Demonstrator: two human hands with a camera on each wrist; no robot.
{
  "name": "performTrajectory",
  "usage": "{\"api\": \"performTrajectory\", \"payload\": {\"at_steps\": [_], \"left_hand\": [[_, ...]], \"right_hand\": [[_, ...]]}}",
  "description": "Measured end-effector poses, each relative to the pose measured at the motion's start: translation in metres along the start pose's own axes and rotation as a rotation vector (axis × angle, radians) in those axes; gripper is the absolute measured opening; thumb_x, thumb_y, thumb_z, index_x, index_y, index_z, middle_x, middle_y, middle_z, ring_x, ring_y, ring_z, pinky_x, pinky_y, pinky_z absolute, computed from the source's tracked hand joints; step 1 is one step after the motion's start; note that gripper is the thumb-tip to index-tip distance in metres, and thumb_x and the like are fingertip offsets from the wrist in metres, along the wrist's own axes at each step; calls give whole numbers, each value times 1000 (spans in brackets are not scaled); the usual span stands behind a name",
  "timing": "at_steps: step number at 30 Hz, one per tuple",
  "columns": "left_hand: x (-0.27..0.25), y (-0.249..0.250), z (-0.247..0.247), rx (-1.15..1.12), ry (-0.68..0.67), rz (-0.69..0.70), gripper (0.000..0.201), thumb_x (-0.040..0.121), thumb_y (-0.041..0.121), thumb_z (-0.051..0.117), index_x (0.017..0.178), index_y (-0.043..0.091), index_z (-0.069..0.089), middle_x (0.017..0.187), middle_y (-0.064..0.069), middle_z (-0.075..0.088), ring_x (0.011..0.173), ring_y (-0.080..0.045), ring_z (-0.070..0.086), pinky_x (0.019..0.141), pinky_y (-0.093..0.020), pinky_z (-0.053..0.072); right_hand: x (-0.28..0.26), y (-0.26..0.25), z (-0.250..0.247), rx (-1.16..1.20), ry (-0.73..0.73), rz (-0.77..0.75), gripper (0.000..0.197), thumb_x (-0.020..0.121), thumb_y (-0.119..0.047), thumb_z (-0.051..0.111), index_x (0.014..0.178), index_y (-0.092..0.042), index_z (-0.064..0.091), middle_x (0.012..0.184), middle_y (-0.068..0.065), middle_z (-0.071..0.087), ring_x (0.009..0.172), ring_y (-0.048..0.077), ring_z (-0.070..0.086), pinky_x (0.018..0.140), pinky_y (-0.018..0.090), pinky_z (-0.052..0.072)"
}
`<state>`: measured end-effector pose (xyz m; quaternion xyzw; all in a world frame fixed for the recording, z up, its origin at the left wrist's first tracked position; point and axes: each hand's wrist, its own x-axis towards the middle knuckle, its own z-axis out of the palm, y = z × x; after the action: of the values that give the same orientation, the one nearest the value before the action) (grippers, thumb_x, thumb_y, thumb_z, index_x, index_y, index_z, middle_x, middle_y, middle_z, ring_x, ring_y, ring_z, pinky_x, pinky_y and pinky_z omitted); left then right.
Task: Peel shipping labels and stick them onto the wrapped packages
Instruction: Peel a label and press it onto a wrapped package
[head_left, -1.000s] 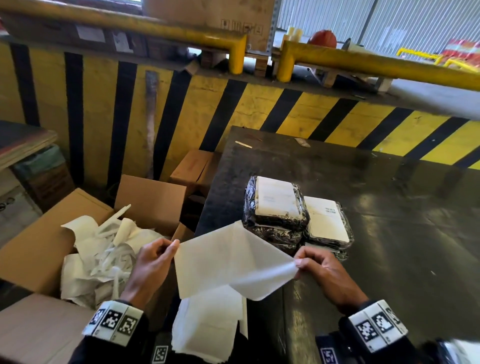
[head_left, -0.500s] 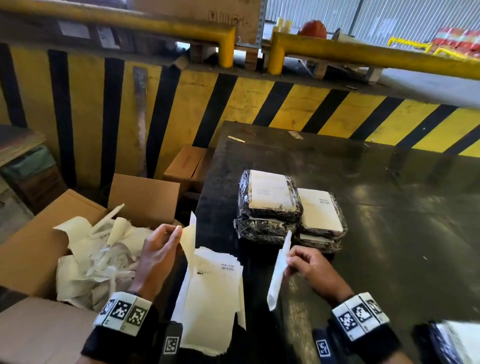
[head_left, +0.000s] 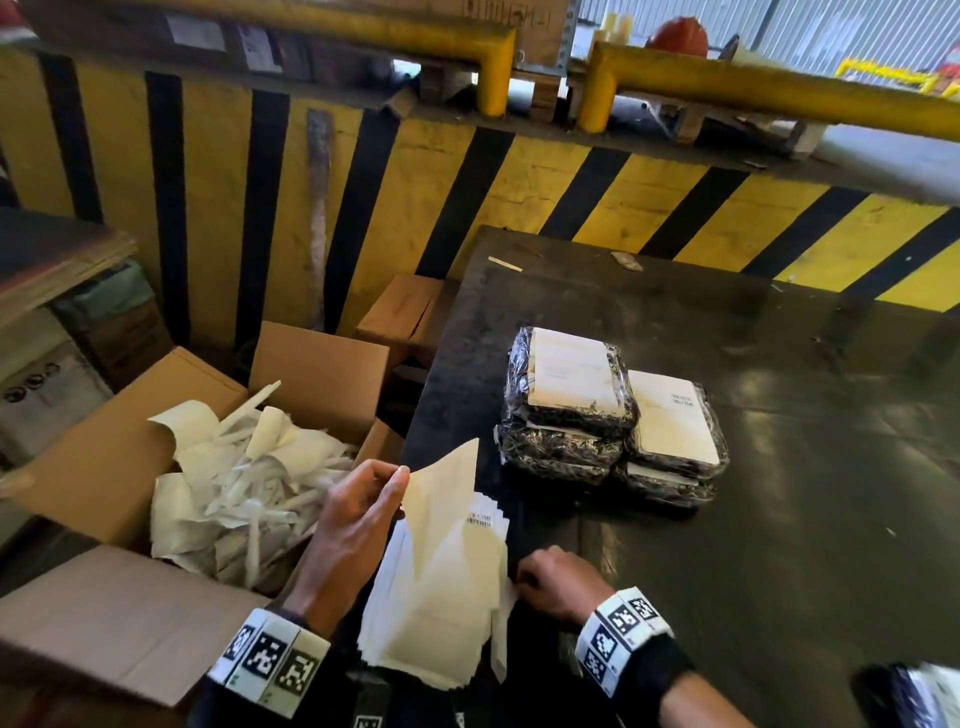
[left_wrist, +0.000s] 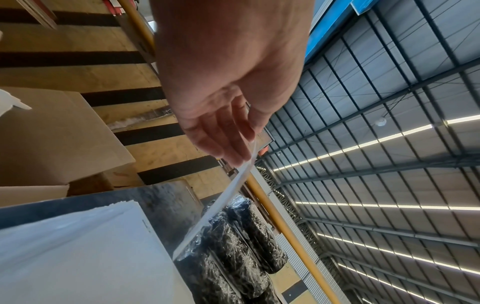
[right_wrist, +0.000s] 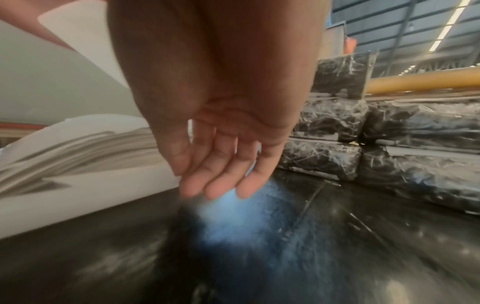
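Shipping labels (head_left: 441, 597) lie in a stack at the near edge of the dark table (head_left: 779, 519), and the left hand (head_left: 353, 525) pinches the top sheet (head_left: 441, 488) by its upper corner, lifting it off the stack. The left wrist view shows what the head view cannot: thumb and fingertips (left_wrist: 233, 152) clamped on the sheet's thin edge (left_wrist: 223, 197), with a ribbed metal roof above. The right hand (head_left: 556, 582) sits at the stack's right edge; the right wrist view shows its fingers (right_wrist: 221, 174) loosely extended just over the table, while its thumb is hidden, so whether it holds anything cannot be told. Wrapped packages (head_left: 613, 415), already labelled on top, are piled in two stacks farther back. Left of the table, an open cardboard box (head_left: 104, 457) holds crumpled backing paper (head_left: 239, 488). Behind runs a yellow-and-black striped wall (head_left: 519, 182) topped by yellow rails (head_left: 779, 93).
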<state>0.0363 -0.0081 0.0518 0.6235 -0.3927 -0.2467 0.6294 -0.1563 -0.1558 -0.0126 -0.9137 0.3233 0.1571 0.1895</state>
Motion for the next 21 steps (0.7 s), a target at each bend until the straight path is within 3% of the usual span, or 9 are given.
{"api": "performTrajectory", "payload": {"at_steps": [3,5,7,11,14,16,19,21], "left_hand": [[2,0,3,33,-12,7,21,88,32,53,84,14,62,75,-5,65,69,-14,63,61,-19,52],[5,0,6,42,-21,42,26,86,47,55,81,22,63,74,2,66,68,-10,64,60,-17,52],[8,1,11,54,-42,73,39,81,60,55,81,21,62,74,6,67,67,-10,65,57,-15,52],[10,13,29,73,-38,24,15,90,26,56,80,16,62,76,-4,64,66,-15,61,56,-16,50],[9,18,40,108,-105,97,9,86,27,57,82,22,63,78,-2,66,68,-20,62,57,-23,53],[7,18,52,135,-182,140,7,85,29,58,84,26,64,77,9,66,69,-13,62,61,-19,53],[3,22,77,206,-265,181,12,84,32,59,85,24,68,81,12,67,73,-11,63,67,-20,53],[0,24,99,221,-320,183,12,86,29,62,84,20,69,80,10,67,74,-12,63,68,-21,52]], "right_hand": [[-3,1,1,11,68,11,22,88,-33,56,91,-13,63,97,9,65,93,27,62,76,34,47],[-6,2,2,46,94,20,21,85,-37,58,76,-19,59,83,3,59,89,25,60,68,30,41],[-8,2,2,51,97,46,32,82,-41,60,61,-22,44,74,-2,51,80,23,54,65,28,35],[-10,8,2,190,125,96,38,82,-46,58,59,-24,38,78,-3,53,79,19,51,66,28,35],[-19,15,-10,546,357,99,41,88,-45,57,56,-19,49,56,-4,53,58,10,49,59,31,41],[-29,18,-31,839,505,102,46,89,-45,54,59,-12,59,49,-1,56,48,7,51,56,28,43],[-46,20,-64,1049,523,69,53,85,-53,48,65,-6,64,54,5,61,51,8,56,57,16,42],[-56,26,-73,1086,487,59,47,87,-48,55,65,-8,64,57,6,62,53,8,56,57,15,42]]}}
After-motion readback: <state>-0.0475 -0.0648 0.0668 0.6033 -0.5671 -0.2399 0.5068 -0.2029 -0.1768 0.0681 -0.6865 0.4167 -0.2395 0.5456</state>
